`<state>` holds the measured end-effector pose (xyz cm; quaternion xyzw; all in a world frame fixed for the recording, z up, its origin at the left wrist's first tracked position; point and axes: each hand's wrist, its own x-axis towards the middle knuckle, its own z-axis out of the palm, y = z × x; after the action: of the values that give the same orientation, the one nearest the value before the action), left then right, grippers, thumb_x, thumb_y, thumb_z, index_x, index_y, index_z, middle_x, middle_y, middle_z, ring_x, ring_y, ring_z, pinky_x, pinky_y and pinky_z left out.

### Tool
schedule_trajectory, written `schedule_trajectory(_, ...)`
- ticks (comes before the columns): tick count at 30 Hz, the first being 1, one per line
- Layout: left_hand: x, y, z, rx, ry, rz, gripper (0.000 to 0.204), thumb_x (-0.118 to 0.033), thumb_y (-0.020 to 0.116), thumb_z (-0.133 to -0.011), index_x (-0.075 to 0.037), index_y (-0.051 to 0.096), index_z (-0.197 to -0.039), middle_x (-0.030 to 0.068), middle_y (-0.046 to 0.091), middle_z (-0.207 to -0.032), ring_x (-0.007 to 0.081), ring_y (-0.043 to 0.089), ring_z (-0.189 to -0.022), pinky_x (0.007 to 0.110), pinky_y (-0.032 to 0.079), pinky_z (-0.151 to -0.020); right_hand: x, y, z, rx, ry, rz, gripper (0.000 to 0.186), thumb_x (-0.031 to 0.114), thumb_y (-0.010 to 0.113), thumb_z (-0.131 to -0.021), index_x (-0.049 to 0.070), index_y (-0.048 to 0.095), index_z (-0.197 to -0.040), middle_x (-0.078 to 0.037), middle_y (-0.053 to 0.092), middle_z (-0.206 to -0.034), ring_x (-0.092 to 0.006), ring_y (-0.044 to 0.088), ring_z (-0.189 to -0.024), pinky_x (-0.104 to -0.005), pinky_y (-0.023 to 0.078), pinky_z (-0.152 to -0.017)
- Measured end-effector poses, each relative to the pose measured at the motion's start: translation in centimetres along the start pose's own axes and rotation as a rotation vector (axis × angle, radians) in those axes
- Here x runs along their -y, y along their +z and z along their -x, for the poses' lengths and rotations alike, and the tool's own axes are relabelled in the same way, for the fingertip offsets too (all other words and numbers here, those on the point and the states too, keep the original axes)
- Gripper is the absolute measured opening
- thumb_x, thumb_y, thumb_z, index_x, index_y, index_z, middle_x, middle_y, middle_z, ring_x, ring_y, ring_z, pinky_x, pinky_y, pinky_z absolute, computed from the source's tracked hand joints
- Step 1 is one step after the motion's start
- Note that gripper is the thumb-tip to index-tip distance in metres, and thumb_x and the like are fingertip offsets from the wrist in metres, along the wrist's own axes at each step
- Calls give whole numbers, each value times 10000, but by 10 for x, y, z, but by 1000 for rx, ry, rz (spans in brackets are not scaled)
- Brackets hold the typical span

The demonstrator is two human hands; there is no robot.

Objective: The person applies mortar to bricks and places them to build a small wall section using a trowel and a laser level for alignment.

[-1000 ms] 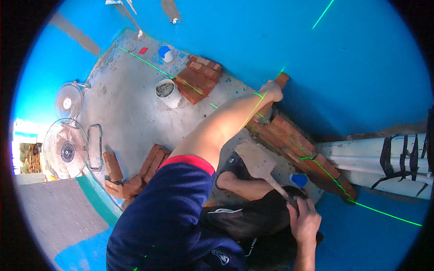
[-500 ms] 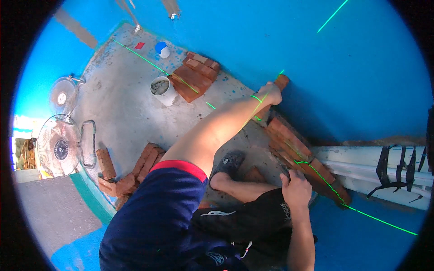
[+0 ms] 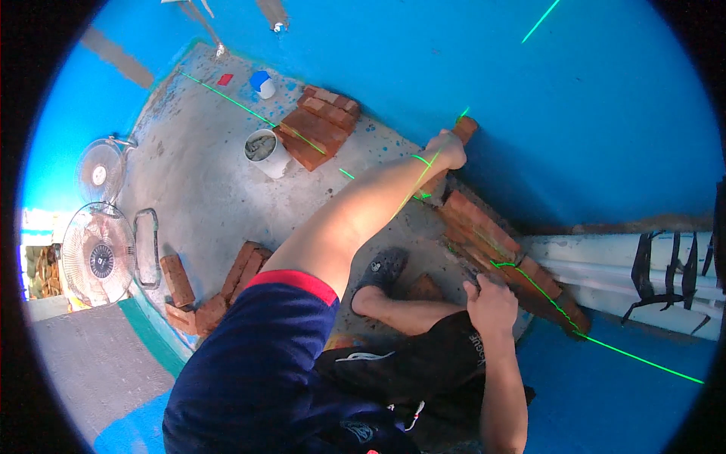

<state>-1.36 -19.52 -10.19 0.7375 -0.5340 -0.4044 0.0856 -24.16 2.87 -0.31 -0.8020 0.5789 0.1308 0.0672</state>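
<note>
My left hand (image 3: pixel 448 151), on an arm stretched across the floor, is closed round a reddish brick (image 3: pixel 466 129) close to the blue wall. The brick's upper end sticks out past my fingers; its lower part is mostly hidden by my hand. Just below it, a low run of laid bricks (image 3: pixel 484 223) follows the wall toward the right. My right hand (image 3: pixel 493 304) is closed beside this run, above my knee. A small dark end shows at its fingers, but what it holds cannot be made out.
A bucket of grey mortar (image 3: pixel 261 145) stands by a brick stack (image 3: pixel 314 136). More bricks (image 3: pixel 243 272) lie at left near a standing fan (image 3: pixel 100 261). A blue-and-white tub (image 3: pixel 263 85) is farther back. White pipes (image 3: pixel 597 268) lie at right. Green laser lines cross floor and wall.
The whole view has shifted slightly. My left hand stays on the brick at the wall. My right hand remains closed beside the brick run, its fingers turned a little.
</note>
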Motion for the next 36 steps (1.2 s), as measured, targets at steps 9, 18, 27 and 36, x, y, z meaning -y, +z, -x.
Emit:
schedule_trajectory(9,0,14,-5,-125,-16,-62,678,-215,534,-836,190,301,-1327,294,555,-1197,384,579,-1099,400,489,-894,-5,-1,-7,-16,-54,-19,346,411,571,-873,133,689,-1042,-144,688,-813,-345,662,-766,-436,533,-709)
schedule_trajectory(18,-2,-1,13,-43,-13,115,655,-116,584,-798,194,294,-1297,333,504,-1230,391,560,-1130,411,484,-910,-50,-14,24,-41,-141,-299,426,428,655,-822,40,697,-991,-200,671,-820,-389,641,-774,-431,521,-727)
schedule_trajectory(27,-7,58,31,-774,-202,-142,420,-194,509,-885,29,457,-1238,266,534,-1194,395,518,-1121,503,374,-975,-94,-56,82,132,218,-741,291,270,661,-858,-8,638,-776,-40,521,-612,-101,432,-473,-280,317,-440)
schedule_trajectory(36,0,61,20,-787,-217,-46,266,-172,541,-864,14,567,-1052,179,628,-1016,329,606,-968,428,467,-855,-86,-49,-10,466,395,-2381,376,245,465,-958,-21,477,-1222,-8,473,-695,-93,440,-486,-213,358,-433)
